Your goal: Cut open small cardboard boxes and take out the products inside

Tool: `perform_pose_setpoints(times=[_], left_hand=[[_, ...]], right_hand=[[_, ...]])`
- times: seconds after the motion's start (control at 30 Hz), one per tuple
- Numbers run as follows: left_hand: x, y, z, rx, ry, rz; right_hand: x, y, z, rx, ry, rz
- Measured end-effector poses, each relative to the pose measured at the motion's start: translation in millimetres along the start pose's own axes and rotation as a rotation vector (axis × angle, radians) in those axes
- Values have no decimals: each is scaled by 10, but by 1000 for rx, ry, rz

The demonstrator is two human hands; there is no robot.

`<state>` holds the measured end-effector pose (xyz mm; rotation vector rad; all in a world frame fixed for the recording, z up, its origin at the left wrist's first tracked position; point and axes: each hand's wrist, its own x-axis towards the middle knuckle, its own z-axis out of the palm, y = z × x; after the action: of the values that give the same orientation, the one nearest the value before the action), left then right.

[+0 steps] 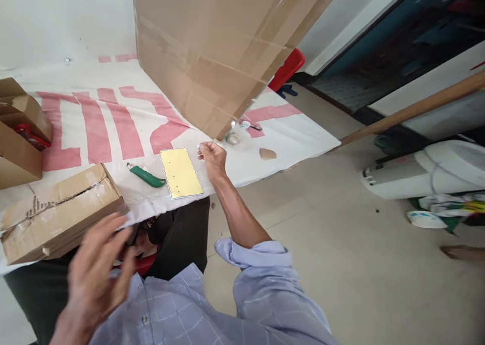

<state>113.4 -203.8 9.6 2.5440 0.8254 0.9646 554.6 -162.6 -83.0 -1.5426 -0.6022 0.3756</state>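
My right hand (212, 158) reaches out over the white table with red lettering (94, 128), fingers pinched on something small and pale that I cannot make out. It hovers just right of a yellow rectangular card with scalloped edges (181, 173). A green-handled knife (147, 176) lies left of the card. My left hand (96, 272) is raised close to my chest, blurred, fingers spread apart and holding nothing. It is near a taped cardboard box (56, 211) at the table's front edge.
A large cardboard box (212, 47) stands on the table behind my right hand. An open carton with a red item (22, 133) sits at far left. A tape roll (232, 138) and small brown scrap (267, 154) lie near the table's right edge. A wooden pole (417, 105) and white appliance (428, 170) are on the floor side.
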Motion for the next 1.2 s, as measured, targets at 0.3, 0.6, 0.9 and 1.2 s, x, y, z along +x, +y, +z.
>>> perform_pose_setpoints(times=[0.3,0.6,0.9,1.2], left_hand=[[1051,27,1793,191,-600,264],[869,4,1899,116,-626,326],[931,-26,2118,143,-522,242],[807,66,2125,131,-574,327]], right_hand=[[-632,-49,-54,-77,-119,30],[-805,-146,26,-123,-206,-17],[-760,-127,79,-134,-240,-33],[-445,-157,288,-211,-301,-71]])
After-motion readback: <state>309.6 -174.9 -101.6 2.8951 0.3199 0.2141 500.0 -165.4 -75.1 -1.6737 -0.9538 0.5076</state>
